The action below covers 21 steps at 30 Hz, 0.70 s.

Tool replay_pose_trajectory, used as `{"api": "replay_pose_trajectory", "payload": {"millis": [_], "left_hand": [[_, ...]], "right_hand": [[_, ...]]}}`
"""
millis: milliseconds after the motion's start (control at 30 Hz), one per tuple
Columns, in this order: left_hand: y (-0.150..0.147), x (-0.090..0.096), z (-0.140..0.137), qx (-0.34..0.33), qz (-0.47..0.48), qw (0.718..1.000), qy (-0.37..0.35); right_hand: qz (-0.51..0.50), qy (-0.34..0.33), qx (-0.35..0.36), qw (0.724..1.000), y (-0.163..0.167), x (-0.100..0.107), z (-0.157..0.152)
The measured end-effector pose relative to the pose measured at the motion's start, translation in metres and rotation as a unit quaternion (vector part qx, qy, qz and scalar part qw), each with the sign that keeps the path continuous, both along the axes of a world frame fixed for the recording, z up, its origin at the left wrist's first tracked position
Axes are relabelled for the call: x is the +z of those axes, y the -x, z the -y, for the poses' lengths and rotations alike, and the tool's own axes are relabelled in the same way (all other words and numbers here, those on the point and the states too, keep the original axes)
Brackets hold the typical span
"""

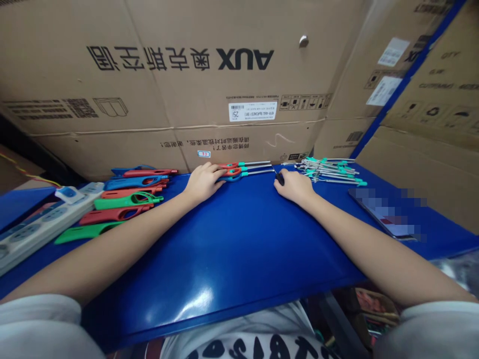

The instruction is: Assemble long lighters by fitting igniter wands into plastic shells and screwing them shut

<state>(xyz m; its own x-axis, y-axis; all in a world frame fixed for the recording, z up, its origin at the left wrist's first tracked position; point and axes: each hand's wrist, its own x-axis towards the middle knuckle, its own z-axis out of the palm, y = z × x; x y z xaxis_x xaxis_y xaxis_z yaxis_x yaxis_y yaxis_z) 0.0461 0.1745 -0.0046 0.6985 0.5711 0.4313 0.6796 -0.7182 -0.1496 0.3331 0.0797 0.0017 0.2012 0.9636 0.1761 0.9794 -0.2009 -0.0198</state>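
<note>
My left hand [205,182] is closed over the handle ends of several long-neck lighters [232,172] lying side by side near the back of the blue table. Their bodies are red, orange and blue, with teal collars and thin metal tubes [258,168] pointing right. My right hand [296,186] grips a small black-handled tool [280,178], whose thin metal tip reaches up and left near the tube ends. Just beyond the right hand lies a pile of metal tubes with teal collars [337,172]. Which fingers of the left hand touch which lighter is hidden.
On the left lie several red, blue and green lighter shells [123,199], beside a white power strip [52,219]. A phone-like flat device [387,214] rests at the right. Cardboard walls [168,109] stand behind and to the right of the blue table [232,244].
</note>
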Motion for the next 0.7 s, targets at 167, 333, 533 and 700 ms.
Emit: {"api": "replay_pose_trajectory", "payload": {"millis": [167, 333, 533, 700], "left_hand": [[0.004, 0.001, -0.005, -0.024, 0.017, 1.000, 0.009], [0.011, 0.000, -0.014, -0.086, 0.045, 0.995, 0.036], [0.015, -0.004, -0.023, -0.122, 0.093, 0.987, 0.054], [0.017, -0.006, -0.024, -0.127, 0.100, 0.986, 0.050]], "right_hand": [[0.008, 0.004, 0.007, 1.000, 0.000, -0.001, 0.000], [0.008, 0.010, 0.010, 1.000, -0.002, -0.003, 0.000], [0.006, 0.014, 0.010, 1.000, -0.003, -0.004, -0.002], [0.005, 0.017, 0.009, 1.000, -0.002, -0.004, -0.002]]}}
